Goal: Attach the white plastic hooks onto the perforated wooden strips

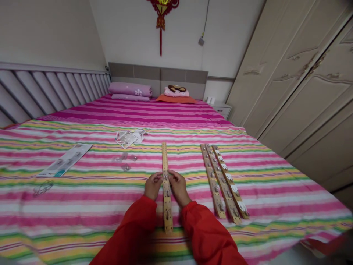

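On the bedspread a narrow wooden strip [164, 156] lies lengthwise in front of me. Clear adhesive hooks with metal prongs, one of them a lower hook [167, 214], sit along its near half; its far part is bare wood with small holes. My left hand [152, 186] is closed in a pinch at the strip's left edge. Opposite it, my right hand [178, 186] pinches from the right edge. Between the fingertips of both hands is a clear adhesive hook [166, 177], flat against the wood. The fingers partly cover its sides.
To the right lie three strips with hooks: a left strip [212, 180], a middle strip [224, 180] and a right strip [228, 176] with white pieces. Leftward are loose clear hooks [126, 167], a pile of packaging [128, 138], a hook pack [66, 161] and thin loops [43, 188].
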A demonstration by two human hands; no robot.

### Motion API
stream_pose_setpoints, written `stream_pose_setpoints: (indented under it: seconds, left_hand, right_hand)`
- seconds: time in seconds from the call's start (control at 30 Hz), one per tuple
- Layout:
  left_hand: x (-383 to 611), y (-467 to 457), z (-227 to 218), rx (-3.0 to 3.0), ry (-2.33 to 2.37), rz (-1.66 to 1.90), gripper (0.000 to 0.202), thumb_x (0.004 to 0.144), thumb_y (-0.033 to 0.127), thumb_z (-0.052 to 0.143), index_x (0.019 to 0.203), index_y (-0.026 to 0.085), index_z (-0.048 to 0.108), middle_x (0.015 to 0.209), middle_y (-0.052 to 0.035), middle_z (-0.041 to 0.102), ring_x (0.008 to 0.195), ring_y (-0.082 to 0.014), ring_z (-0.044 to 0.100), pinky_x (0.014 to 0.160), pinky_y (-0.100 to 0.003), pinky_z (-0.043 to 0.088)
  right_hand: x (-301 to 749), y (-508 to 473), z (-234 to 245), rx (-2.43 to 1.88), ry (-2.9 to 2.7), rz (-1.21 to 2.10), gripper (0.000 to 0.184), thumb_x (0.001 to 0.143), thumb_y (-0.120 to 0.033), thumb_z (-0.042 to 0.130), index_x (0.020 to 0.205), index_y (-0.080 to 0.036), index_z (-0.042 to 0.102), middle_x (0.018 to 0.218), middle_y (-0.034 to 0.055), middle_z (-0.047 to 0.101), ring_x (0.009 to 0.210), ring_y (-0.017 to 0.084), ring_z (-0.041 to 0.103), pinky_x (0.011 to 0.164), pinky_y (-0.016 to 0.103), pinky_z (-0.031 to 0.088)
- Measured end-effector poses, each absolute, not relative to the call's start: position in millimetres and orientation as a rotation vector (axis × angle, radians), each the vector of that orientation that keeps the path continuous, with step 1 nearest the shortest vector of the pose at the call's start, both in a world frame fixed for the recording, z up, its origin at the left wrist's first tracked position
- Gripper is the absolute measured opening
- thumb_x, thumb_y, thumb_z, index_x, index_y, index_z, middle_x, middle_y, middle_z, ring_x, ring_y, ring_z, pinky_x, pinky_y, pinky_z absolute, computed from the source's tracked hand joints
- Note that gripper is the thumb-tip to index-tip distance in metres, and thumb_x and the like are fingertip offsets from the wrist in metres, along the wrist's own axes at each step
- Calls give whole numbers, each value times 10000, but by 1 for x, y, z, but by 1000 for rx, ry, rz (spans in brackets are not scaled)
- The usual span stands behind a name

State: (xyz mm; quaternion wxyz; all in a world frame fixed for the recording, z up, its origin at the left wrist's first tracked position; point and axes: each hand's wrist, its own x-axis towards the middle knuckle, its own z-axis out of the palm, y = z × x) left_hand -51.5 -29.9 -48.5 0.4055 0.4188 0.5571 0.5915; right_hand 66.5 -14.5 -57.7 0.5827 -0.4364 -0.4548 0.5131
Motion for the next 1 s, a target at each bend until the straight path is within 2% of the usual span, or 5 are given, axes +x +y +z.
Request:
stream_pose_setpoints:
  seconds: [0.13, 0.43, 0.67, 0.8, 1.0]
  left_hand:
    - [-54, -33, -51, 1185, 1453, 1506, 221, 590, 348, 684, 754, 209, 738, 760, -40, 684, 753, -189, 616, 734, -320, 490]
    - [-60, -32, -56, 1478, 1479, 1377, 262, 706, 358, 611, 899, 250, 750, 738, -40, 648, 778, -203, 593, 783, -347, 469]
    - [-61, -25, -60, 1567, 1458, 1291, 334, 740, 323, 553, 1021, 241, 715, 748, -38, 603, 819, -213, 559, 826, -357, 451]
    - [-62, -21, -60, 1524, 1457, 1257, 352, 706, 307, 573, 1019, 227, 712, 758, -32, 590, 821, -208, 549, 837, -346, 437]
    - [-66, -18, -59, 1384, 1408, 1248, 468, 653, 368, 635, 1083, 188, 679, 647, 24, 520, 654, -155, 489, 686, -292, 428]
  right_hand:
    - [68, -19, -56, -1089, -1225, 997, 195, 712, -244, 612, 847, -226, 752, 779, 35, 700, 739, 201, 613, 712, 328, 492]
    - [70, -20, -57, -1106, -1482, 850, 300, 807, -174, 515, 992, -251, 739, 731, 46, 633, 718, 197, 576, 697, 312, 465]
    - [68, -12, -68, -1190, -1617, 774, 387, 825, -131, 453, 1125, -224, 680, 730, 47, 570, 693, 191, 534, 694, 312, 454]
    - [70, -8, -67, -1219, -1651, 818, 404, 818, -128, 453, 1147, -227, 665, 759, 50, 594, 733, 198, 553, 735, 316, 456]
    - [75, -7, -63, -1124, -1558, 932, 381, 818, -194, 472, 1144, -253, 659, 928, 42, 685, 879, 215, 597, 828, 327, 455]
